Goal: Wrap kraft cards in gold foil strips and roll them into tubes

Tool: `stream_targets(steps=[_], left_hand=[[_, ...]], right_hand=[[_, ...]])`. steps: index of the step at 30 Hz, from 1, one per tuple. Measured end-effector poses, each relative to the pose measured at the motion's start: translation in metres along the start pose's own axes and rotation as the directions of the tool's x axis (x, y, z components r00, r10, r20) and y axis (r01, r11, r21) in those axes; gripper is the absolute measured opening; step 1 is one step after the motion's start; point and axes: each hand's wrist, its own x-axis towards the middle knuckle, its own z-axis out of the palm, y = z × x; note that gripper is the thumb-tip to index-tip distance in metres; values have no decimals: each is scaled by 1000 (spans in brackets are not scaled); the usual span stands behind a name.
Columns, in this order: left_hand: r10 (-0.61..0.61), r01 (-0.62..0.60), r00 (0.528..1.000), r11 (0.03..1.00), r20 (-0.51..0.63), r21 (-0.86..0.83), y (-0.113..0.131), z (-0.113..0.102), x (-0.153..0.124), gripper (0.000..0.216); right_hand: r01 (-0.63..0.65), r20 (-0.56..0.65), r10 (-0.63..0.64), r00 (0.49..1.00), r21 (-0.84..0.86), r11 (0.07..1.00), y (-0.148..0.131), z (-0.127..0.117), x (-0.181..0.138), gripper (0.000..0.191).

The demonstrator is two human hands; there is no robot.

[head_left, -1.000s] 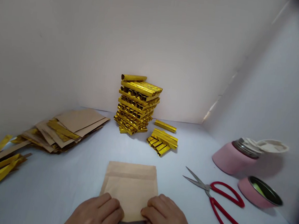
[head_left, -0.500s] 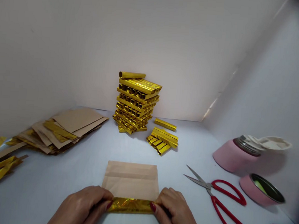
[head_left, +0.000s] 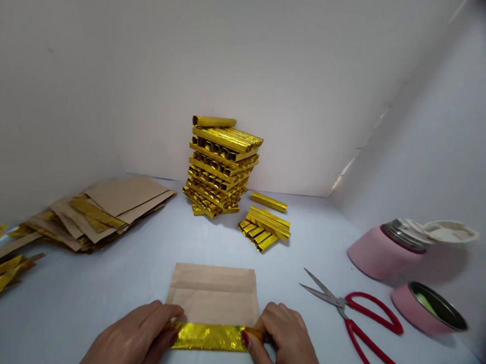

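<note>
Paper sheet, brown, lies on the worktop between the hands; left hand and right hand each pinch one end of its gold fold. Pink jar: white lid flipped back, contents hidden. Pink cup nearby: something green inside.

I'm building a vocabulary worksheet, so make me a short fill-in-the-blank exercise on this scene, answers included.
1. The left hand and right hand hold the folded edge of the brown paper, whose exposed side is coloured ____.
2. The scissors have handles coloured ____.
3. The white lid of the pink flask is ____, not closed.
4. In the picture, the brown sheets lie ____ of the tall stack of gold tubes.

Missing words: gold; red; open; left.
</note>
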Motion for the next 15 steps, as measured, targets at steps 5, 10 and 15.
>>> stream_targets(steps=[5,10,15], left_hand=[[110,-104,992,991,-62,85,0,0,2,28],[553,-539,833,805,14,246,12,-2,12,36],[588,-589,803,755,99,288,17,2,10,35]], right_hand=[[-71,48,68,997,65,995,-1,0,-1,16],[-140,72,134,988,92,986,-1,-2,-1,12],[-72,-24,72,997,-4,997,-4,-6,-1,8]])
